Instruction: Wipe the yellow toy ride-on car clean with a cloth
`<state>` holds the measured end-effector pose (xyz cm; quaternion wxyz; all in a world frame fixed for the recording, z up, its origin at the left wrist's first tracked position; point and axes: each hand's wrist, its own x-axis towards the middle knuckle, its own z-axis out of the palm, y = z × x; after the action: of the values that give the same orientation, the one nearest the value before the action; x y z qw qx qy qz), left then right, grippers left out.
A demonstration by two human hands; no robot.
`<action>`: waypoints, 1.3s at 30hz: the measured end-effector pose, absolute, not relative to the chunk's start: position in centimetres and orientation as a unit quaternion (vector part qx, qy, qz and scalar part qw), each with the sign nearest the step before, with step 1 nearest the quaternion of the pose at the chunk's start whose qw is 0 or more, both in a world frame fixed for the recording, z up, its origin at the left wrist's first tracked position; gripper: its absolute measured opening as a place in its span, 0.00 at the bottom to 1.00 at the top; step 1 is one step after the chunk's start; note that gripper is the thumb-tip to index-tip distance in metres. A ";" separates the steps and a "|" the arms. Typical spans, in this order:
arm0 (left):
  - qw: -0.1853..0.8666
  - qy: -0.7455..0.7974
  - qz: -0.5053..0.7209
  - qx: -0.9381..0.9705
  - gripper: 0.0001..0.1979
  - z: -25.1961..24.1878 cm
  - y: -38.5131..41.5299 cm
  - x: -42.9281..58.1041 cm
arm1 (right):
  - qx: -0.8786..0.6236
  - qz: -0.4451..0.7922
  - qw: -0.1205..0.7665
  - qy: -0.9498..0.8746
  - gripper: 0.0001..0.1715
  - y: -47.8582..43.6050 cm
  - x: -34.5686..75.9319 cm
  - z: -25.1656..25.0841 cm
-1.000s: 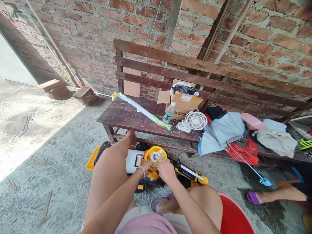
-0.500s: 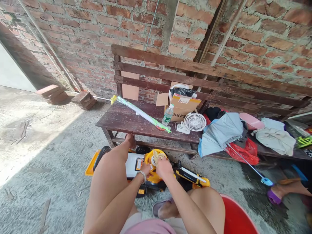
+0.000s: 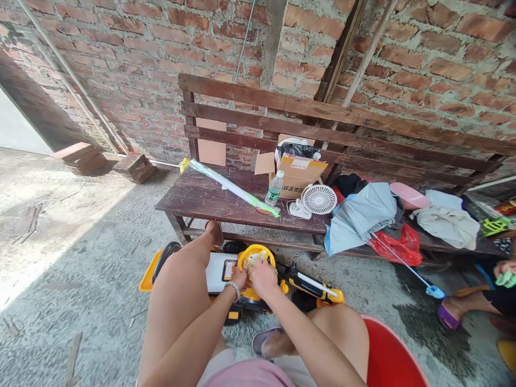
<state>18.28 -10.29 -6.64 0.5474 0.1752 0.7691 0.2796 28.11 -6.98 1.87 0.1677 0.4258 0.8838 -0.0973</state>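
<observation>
The person's left hand [image 3: 239, 278], a white beaded bracelet [image 3: 232, 289] at its wrist, and right hand [image 3: 262, 278] are held close together, just apart, with the fingers curled downward. Both are at a yellow plastic ring [image 3: 256, 253] mounted on a yellow-and-white ride-on toy vehicle [image 3: 220, 271], which stands on the concrete floor [image 3: 76, 252] against the person's bare left leg [image 3: 177, 306]. Pale crumpled material [image 3: 255, 261] lies within the ring, its exact nature not determinable. The right hand's fingers [image 3: 258, 277] meet this material, and the left hand lies against the ring's lower edge. Whether either hand is clamped cannot be confirmed.

Beyond the toy stands a dark-brown wooden bench [image 3: 201, 201] bearing a clear plastic water bottle [image 3: 274, 188], a brown cardboard box [image 3: 296, 176], a small white fan [image 3: 319, 199], and a pale-blue folded umbrella [image 3: 358, 217] over a red plastic bag [image 3: 389, 244]. A co-worker's hand [image 3: 503, 267] at the right edge holds a small green item [image 3: 507, 279]. A red plastic stool [image 3: 387, 352] sits at lower right.
</observation>
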 end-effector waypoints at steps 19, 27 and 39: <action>0.565 0.772 0.275 0.092 0.22 -6.4 -10.1 18.4 | 0.487 -0.107 0.206 0.842 0.20 -5.6 32.0 2.0; 0.567 0.772 0.271 0.099 0.24 -6.6 -10.2 18.3 | 0.505 -0.134 0.097 0.847 0.27 -4.8 31.3 4.0; 0.563 0.777 0.260 0.103 0.32 -5.9 -10.2 18.1 | 0.402 -0.155 0.214 0.877 0.21 -2.0 28.5 3.2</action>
<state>18.14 -10.23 -5.93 0.5634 0.1031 0.7774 0.2600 28.52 -2.04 3.17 0.2142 0.4018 0.8767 -0.1554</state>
